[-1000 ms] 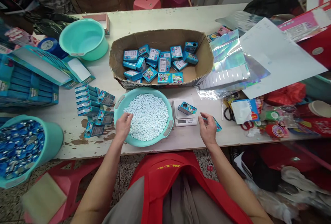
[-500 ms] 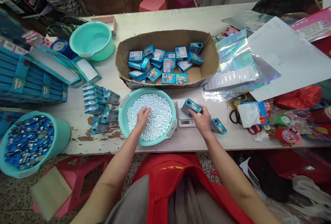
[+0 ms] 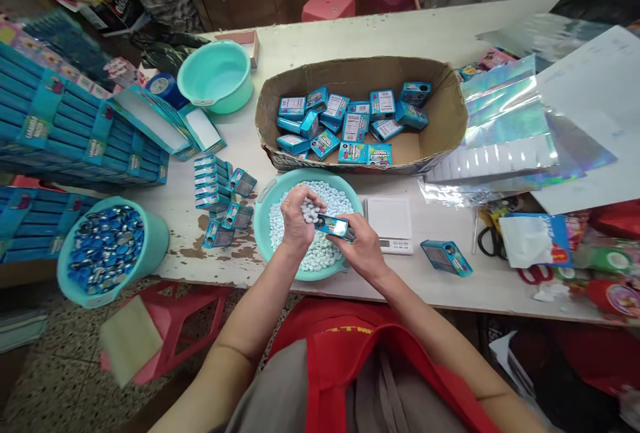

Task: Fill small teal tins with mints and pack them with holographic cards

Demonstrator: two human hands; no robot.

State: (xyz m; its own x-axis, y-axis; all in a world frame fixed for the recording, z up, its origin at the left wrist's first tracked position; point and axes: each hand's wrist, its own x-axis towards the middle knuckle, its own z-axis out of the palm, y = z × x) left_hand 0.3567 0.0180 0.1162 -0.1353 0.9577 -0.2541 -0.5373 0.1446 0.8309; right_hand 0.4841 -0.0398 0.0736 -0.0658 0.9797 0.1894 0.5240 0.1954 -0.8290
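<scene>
Cupped above a mint-green basin [image 3: 266,261] of pale blue candies [image 3: 330,254], my left hand [image 3: 299,219] is closed around a small heap of the candies [image 3: 311,211]. My right hand [image 3: 361,246] grips a small blue candy box [image 3: 333,225], tilted over the basin with its end against the candies in my left hand. A white digital scale [image 3: 389,218] lies just right of the basin with nothing on its plate. Another blue box [image 3: 447,257] with a dark round hole lies farther right on the table.
Behind the basin stands a cardboard carton [image 3: 440,119] holding several blue boxes. More small boxes [image 3: 213,183] are stacked to the left. A bucket of blue wrapped pieces [image 3: 156,246] is at far left; scissors [image 3: 493,243] and holographic sheets [image 3: 505,126] lie right.
My right hand has carried the blue box left from over the scale to the basin. My left hand has risen from the candies with a handful and turned up. The view has shifted.
</scene>
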